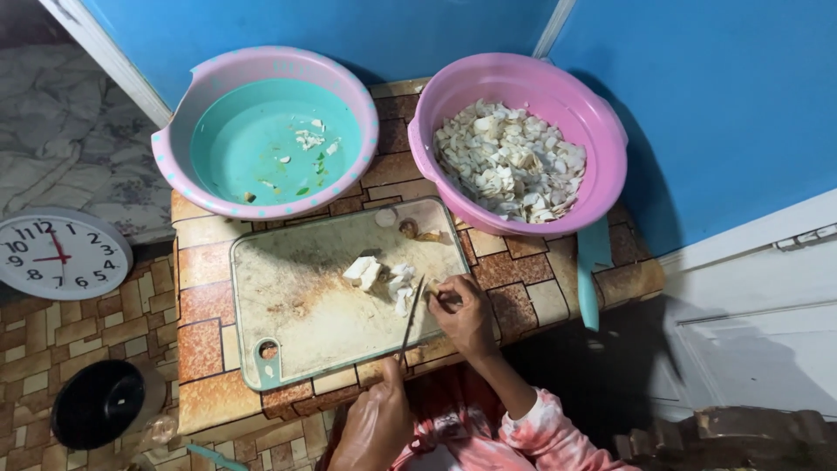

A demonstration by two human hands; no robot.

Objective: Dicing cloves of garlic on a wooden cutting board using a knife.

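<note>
Blue walls back a low table covered in brick-patterned vinyl, with a pale cutting board lying on it. At the near edge, the left hand is clamped around the handle of a knife, whose thin blade points away across the board's right side. The right hand, just right of the blade, has its fingers curled down on something small at the board's edge; what it pins is hard to make out. Just left of the blade lie white vegetable chunks, some blocky, some cut small, pale and matte. A few brownish scraps sit at the board's far edge. The person's pink patterned sleeve is cut off by the frame's bottom.

Far right, a pink basin holds a heap of white cut pieces. Far left, a pink-rimmed teal basin holds only a few scraps. On the floor at left lie a round wall clock and a black round pot.
</note>
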